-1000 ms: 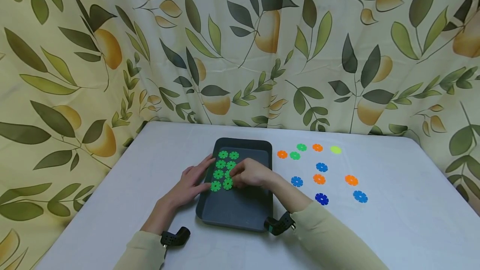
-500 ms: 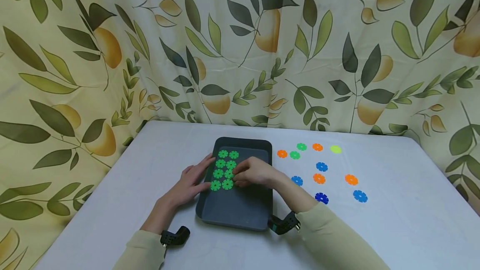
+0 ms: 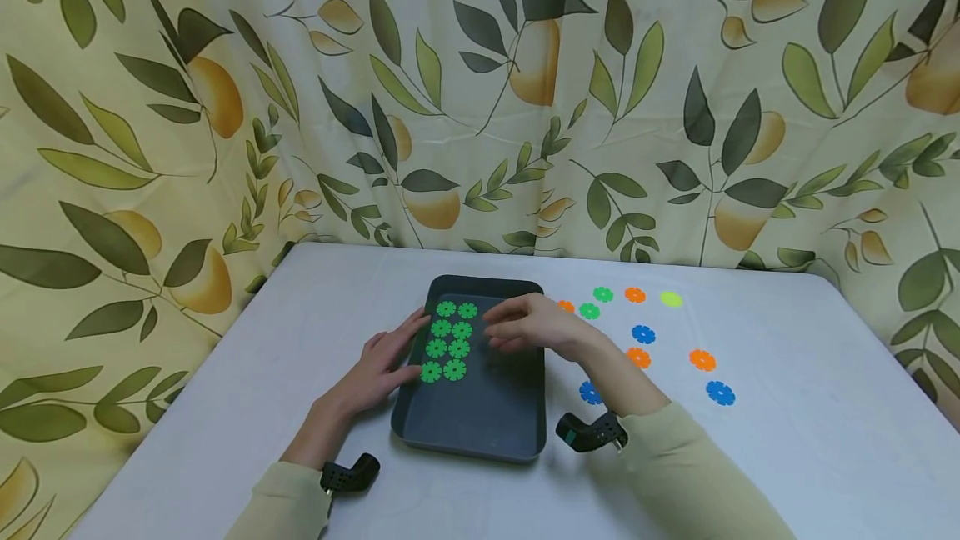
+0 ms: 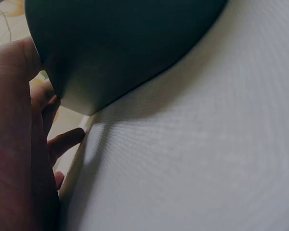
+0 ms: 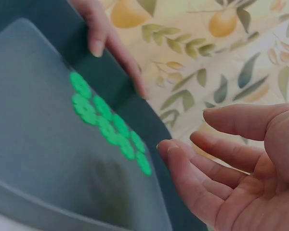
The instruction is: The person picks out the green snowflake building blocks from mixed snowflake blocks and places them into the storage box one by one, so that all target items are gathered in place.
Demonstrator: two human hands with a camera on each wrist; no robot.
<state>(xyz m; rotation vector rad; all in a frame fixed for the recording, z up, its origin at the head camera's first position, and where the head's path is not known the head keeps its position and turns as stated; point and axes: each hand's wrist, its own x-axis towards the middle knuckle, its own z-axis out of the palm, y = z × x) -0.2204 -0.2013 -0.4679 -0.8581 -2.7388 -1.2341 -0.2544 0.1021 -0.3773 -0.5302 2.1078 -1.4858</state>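
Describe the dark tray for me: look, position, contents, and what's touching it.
The dark tray is a dark grey rectangle with rounded corners and a low raised rim, plastic by its look, lying flat on the white table. Eight green discs lie in two columns in its far left part. The left hand rests against its left rim; the right hand hovers above, empty.

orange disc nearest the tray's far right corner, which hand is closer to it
Right. The right hand hovers over the tray's right edge, right beside the orange disc. The left hand rests on the tray's left rim, farther away.
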